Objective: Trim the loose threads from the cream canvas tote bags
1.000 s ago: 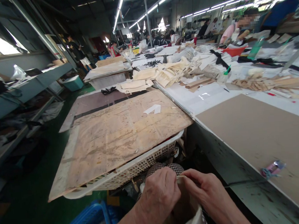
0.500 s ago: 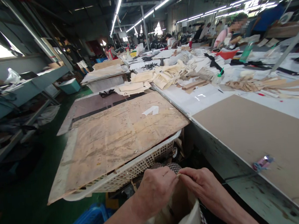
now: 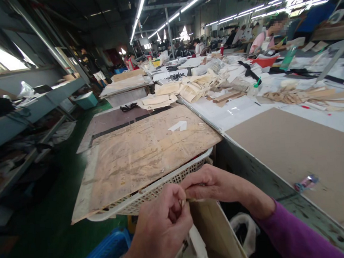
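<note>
A cream, bag-like piece of stiff fabric [image 3: 212, 233] stands tilted at my lap, its hollow inner side facing up. My left hand [image 3: 164, 221] is closed, thumb and forefinger pinched at the piece's upper edge. Coming from the right in a purple sleeve [image 3: 287, 231], my right hand [image 3: 214, 183] pinches the same edge, its fingertips touching those of the left. What lies right between the fingertips is mostly hidden. A white strip [image 3: 198, 242] hangs below my left thumb.
Ahead is a worn wooden board [image 3: 144, 155] on a white plastic basket [image 3: 164, 188], with a white cutout [image 3: 178, 125] on it. A blue crate [image 3: 101, 254] sits lower left. At right, a table bears brown board [image 3: 298, 147] and a small pinkish tool [image 3: 306, 182]. A co-worker [image 3: 267, 38] stands beyond.
Both hands have risen and shifted slightly left, still pinching the edge. The right wrist has bent over and its purple sleeve has come into view. The cream piece shows more of its inner side.
</note>
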